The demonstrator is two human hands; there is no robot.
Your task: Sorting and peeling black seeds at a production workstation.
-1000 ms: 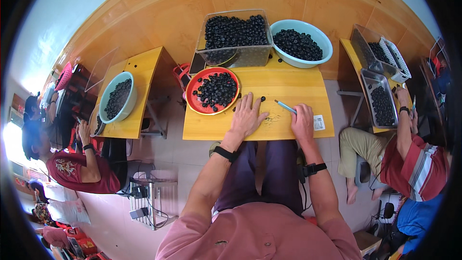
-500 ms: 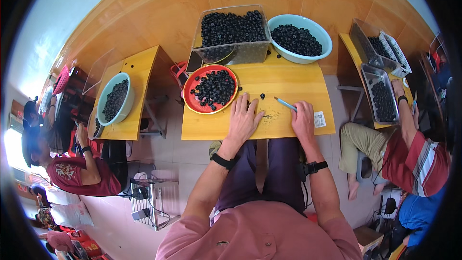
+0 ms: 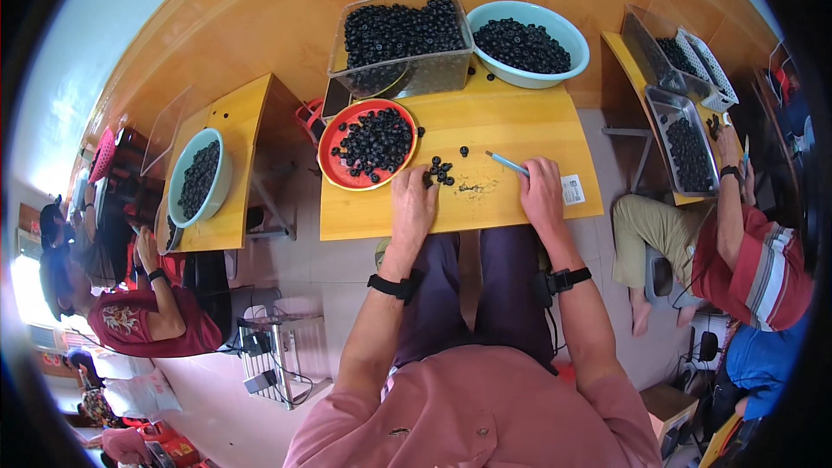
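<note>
My right hand (image 3: 542, 195) is closed around a slim light-blue pen-like tool (image 3: 507, 163), whose thin tip points left over the yellow table (image 3: 511, 217). On the tabletop at its near left, my left hand (image 3: 413, 205) rests palm down, fingers loosely bent and apart, holding nothing I can see. Right beside its fingertips lies a small cluster of black ring-shaped pieces (image 3: 440, 170). One single black piece (image 3: 464, 152) sits apart, close to the tool's tip. A red round tray (image 3: 334, 175) with many more pieces stands just beyond my left hand.
At the table's back are a clear plastic bin (image 3: 433, 76) and a light-blue basin (image 3: 578, 54), both filled with black pieces. Dark crumbs (image 3: 472, 188) lie between my hands. Co-workers sit at tables on both sides, with another basin (image 3: 224, 186) left and a metal tray (image 3: 709, 204) right.
A cluster of black pieces now lies beside my left hand, where only one loose piece lay before. The left hand has drawn its spread fingers in. My right hand keeps the tool.
</note>
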